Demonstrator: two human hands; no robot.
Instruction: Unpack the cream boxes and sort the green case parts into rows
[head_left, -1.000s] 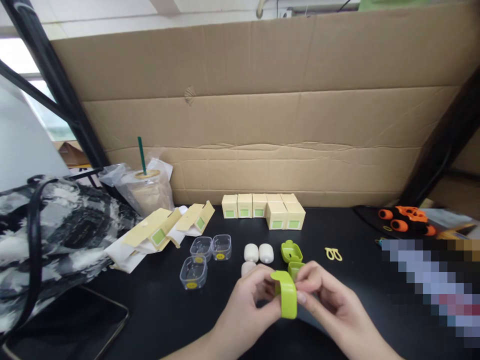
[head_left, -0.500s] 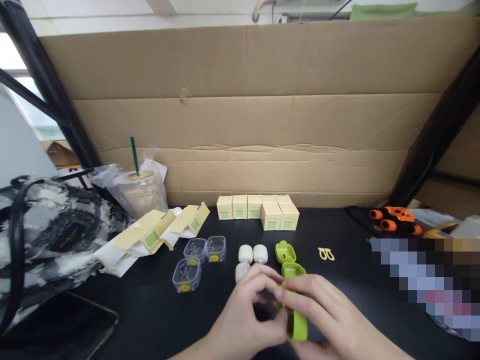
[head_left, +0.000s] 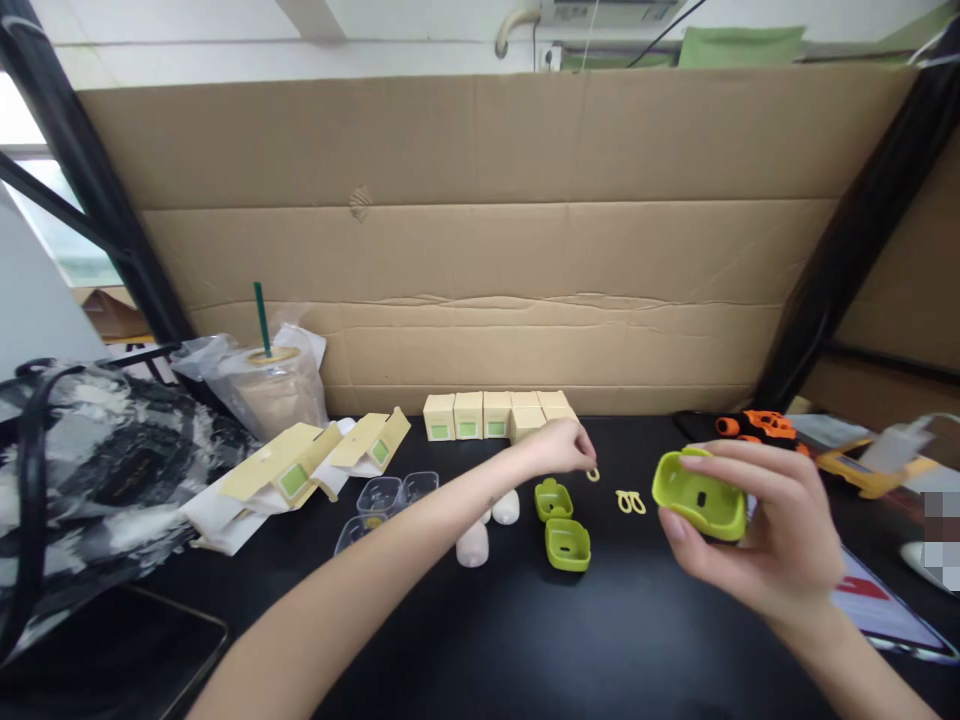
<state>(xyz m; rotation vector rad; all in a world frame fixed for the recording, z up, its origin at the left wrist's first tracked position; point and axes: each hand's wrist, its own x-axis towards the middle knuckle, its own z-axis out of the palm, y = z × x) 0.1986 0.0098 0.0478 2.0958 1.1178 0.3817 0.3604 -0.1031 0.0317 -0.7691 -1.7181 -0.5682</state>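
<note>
My right hand (head_left: 780, 530) holds a lime-green cover (head_left: 701, 495) up off the table, its hollow side and small slot facing me. Stretched across to the far side, my left hand (head_left: 562, 447) pinches a small pale-yellow ring (head_left: 593, 475) that hangs from the fingertips. More pale-yellow rings (head_left: 631, 502) lie on the black table between the two hands. Two other green covers, a farther one (head_left: 553, 500) and a nearer one (head_left: 568, 546), rest open side up below my left hand. Beside them stand white rounded cases (head_left: 472, 545), partly behind my left forearm.
Small cream boxes (head_left: 469, 415) line the back against a cardboard wall (head_left: 480, 250). See-through tubs (head_left: 380, 494), opened cartons (head_left: 281, 465), a bagged drink cup (head_left: 274, 385) and a patterned bag (head_left: 112, 450) occupy the left. An orange toy car (head_left: 769, 425) sits at right.
My hands have parted. The right one has lifted the green cover up and rightward; the left has let go of it, reached far forward and picked up a yellow ring.
</note>
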